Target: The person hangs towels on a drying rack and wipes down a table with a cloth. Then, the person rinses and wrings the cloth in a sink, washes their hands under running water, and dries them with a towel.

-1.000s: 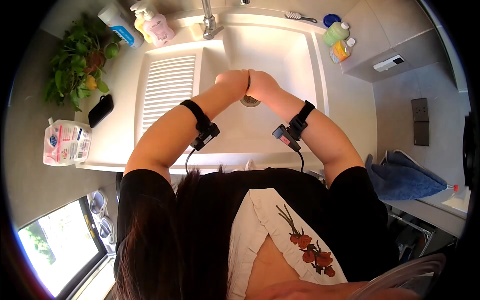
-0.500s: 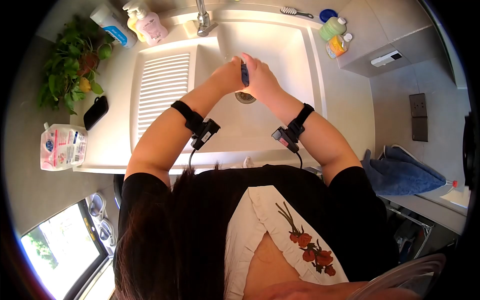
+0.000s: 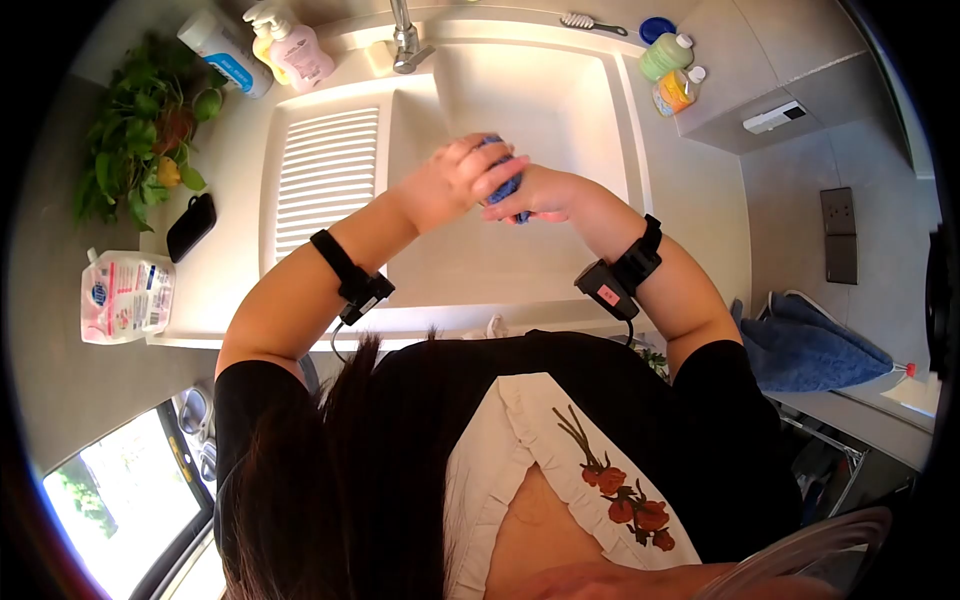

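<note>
A small bunched blue cloth [image 3: 508,187] is squeezed between my two hands over the sink [image 3: 440,275]. My left hand [image 3: 450,180] wraps over it from the left, fingers curled across its top. From the right, my right hand [image 3: 548,192] grips the same cloth, its fingers partly hidden. Folds of fabric show between the fingers; the cloth's full shape is covered. Behind the hands stands the chrome faucet [image 3: 408,50], and I cannot make out any running water.
A ribbed drainboard [image 3: 328,165] lies left of the basin. Pump bottles [image 3: 300,52], a phone [image 3: 191,228], a refill pouch [image 3: 128,297] and a potted plant [image 3: 140,130] line the left side. At the back right are a brush [image 3: 592,24] and a green bottle [image 3: 665,57].
Both hands have come toward my body with the cloth, and my forearms have spread apart. My left fingers now fold over the cloth, and more of its blue shows.
</note>
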Demonstrator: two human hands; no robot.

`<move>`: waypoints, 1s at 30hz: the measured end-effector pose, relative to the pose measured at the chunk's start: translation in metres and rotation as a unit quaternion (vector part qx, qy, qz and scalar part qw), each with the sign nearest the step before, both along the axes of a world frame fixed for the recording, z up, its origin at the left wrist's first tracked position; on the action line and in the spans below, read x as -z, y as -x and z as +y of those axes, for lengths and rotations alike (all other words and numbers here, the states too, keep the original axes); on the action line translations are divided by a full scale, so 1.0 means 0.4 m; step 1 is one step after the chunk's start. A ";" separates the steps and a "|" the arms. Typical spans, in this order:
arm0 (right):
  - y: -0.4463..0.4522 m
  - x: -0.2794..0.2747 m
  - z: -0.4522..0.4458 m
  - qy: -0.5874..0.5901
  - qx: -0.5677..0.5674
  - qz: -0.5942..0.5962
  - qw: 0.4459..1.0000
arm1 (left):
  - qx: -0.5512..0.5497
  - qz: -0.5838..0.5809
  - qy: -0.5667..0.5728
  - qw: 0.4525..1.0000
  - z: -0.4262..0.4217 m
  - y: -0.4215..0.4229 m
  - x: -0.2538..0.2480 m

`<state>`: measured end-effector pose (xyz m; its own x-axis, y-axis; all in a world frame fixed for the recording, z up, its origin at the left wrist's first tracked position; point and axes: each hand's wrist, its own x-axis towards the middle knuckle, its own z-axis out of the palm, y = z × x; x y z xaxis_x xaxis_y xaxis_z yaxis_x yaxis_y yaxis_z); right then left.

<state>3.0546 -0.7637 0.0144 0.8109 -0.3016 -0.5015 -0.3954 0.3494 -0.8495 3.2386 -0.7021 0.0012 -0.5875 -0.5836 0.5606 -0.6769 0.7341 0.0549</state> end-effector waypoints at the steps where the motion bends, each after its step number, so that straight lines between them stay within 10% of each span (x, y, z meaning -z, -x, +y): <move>1: -0.011 0.004 0.002 0.034 -0.008 0.054 0.998 | 0.008 0.008 -0.009 1.000 0.007 0.009 -0.003; 4: -0.033 -0.025 0.020 0.132 -0.004 0.194 0.972 | -0.008 -0.084 -0.004 0.996 -0.002 0.007 0.002; 11: -0.007 -0.020 0.040 -0.151 0.073 -0.132 0.977 | 0.165 -0.038 0.020 0.985 -0.042 -0.030 -0.037; 16: -0.023 -0.009 0.067 -0.091 0.069 0.023 0.993 | 0.191 -0.007 -0.087 0.978 -0.061 -0.038 0.025; 19: -0.026 0.012 0.036 -0.001 -0.002 0.110 0.994 | 0.064 -0.070 0.044 0.995 -0.006 -0.018 -0.047; 25: -0.081 -0.035 -0.024 0.235 0.007 0.211 0.949 | -0.196 -0.293 -0.236 0.906 -0.069 0.046 -0.090; 30: -0.104 0.007 -0.070 0.611 -0.016 0.226 0.759 | -0.262 -0.219 -0.340 0.876 -0.122 0.060 -0.131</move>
